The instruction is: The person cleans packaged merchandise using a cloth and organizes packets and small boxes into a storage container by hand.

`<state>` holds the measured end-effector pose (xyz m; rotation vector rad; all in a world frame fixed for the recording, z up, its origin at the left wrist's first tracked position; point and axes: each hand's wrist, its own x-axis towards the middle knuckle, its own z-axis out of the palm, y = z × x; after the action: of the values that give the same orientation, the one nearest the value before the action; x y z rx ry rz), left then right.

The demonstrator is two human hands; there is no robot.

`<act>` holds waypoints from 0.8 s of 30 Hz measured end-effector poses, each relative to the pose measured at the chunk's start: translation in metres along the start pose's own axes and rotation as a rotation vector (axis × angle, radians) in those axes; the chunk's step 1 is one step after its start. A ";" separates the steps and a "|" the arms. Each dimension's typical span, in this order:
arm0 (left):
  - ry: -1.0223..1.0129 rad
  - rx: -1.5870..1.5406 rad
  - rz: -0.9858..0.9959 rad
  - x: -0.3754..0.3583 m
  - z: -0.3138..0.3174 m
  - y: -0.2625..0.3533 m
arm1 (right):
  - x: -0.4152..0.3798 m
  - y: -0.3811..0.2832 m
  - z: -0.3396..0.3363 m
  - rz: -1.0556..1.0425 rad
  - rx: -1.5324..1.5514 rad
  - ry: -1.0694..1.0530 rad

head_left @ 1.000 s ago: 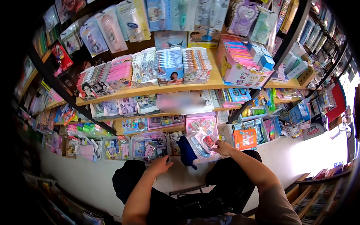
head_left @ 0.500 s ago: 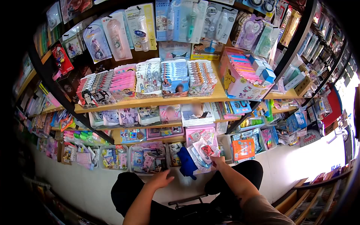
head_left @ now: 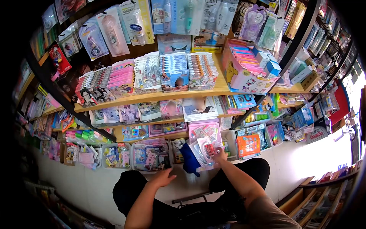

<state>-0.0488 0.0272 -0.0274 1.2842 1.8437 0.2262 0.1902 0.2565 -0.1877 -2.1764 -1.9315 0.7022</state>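
My right hand (head_left: pixel 220 154) grips the edge of a clear plastic packet (head_left: pixel 209 150) with a red printed item inside. Other flat packets lie under and behind it, over a pink container (head_left: pixel 206 126) that juts out from the low shelf. Against its left side rests a dark blue cloth-like thing (head_left: pixel 188 158), whose kind I cannot make out. Above my knees, my left hand (head_left: pixel 164 178) hangs with its fingers stretched out and nothing in it. Nearest to that hand is a white bin (head_left: pixel 170 162) filled with small packaged goods.
A wooden shelf (head_left: pixel 152 100) carries several boxes of small packets and a pink cartoon carton (head_left: pixel 246 84). Blister packs (head_left: pixel 113 32) hang behind. Black uprights (head_left: pixel 272 80) slant on both sides. More bins stand on the floor, including one with an orange pack (head_left: pixel 248 148).
My right hand and the packet have shifted slightly upward, and more packets show behind it. My left hand stays nearly in place. The view has moved a little.
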 end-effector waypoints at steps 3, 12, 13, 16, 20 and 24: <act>0.006 0.012 -0.009 0.001 0.001 -0.001 | 0.020 -0.007 -0.013 -0.125 0.023 -0.226; 0.030 -0.006 0.048 0.015 0.012 -0.008 | 0.003 -0.047 -0.073 -0.117 0.204 -0.676; 0.026 -0.006 0.047 0.018 0.013 -0.005 | 0.002 -0.047 -0.073 -0.105 0.239 -0.712; -0.026 -0.127 0.071 0.032 0.009 0.019 | -0.004 -0.050 -0.074 -0.083 0.381 -0.780; 0.017 -0.629 0.061 0.085 0.065 0.034 | -0.028 -0.063 -0.098 -0.048 0.475 -0.761; 0.217 -0.794 -0.064 0.135 0.087 0.047 | -0.003 -0.032 -0.058 -0.126 0.479 -0.827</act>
<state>0.0317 0.1353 -0.1267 0.6570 1.6870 0.9817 0.1869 0.2701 -0.1226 -1.5590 -1.8634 2.0201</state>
